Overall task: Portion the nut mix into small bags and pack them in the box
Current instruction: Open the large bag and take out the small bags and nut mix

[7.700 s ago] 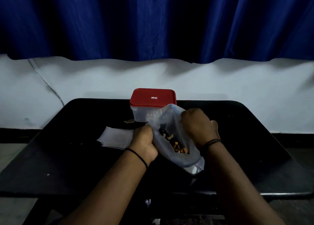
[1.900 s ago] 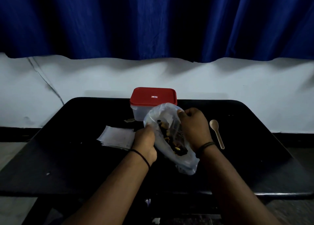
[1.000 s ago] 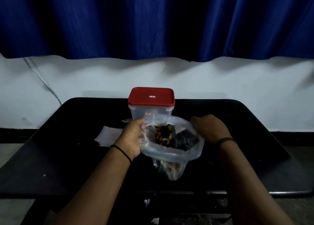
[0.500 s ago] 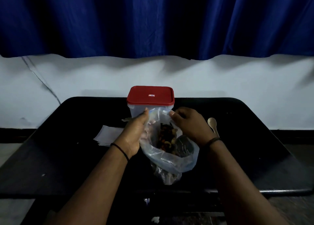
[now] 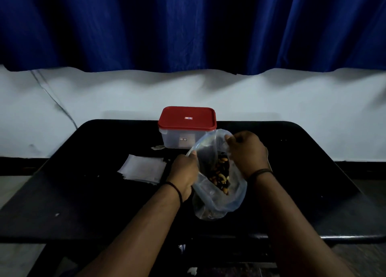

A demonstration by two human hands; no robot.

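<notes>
A large clear plastic bag (image 5: 219, 201) with the nut mix (image 5: 221, 173) inside stands on the black table (image 5: 83, 203), its mouth held open. My left hand (image 5: 183, 172) grips the bag's left rim. My right hand (image 5: 247, 151) pinches the right rim near the top. Behind the bag stands the clear box with a red lid (image 5: 187, 120), shut. A stack of small white bags (image 5: 143, 169) lies flat to the left of my left hand.
A small scrap (image 5: 157, 147) lies by the box's left corner. A blue curtain (image 5: 188, 26) hangs over a pale wall behind the table. The table's front edge (image 5: 344, 238) runs under my forearms.
My hands have shifted on the bag's rim and the bag's mouth has narrowed and turned upright. My right hand now hides the spoon that lay to its right.
</notes>
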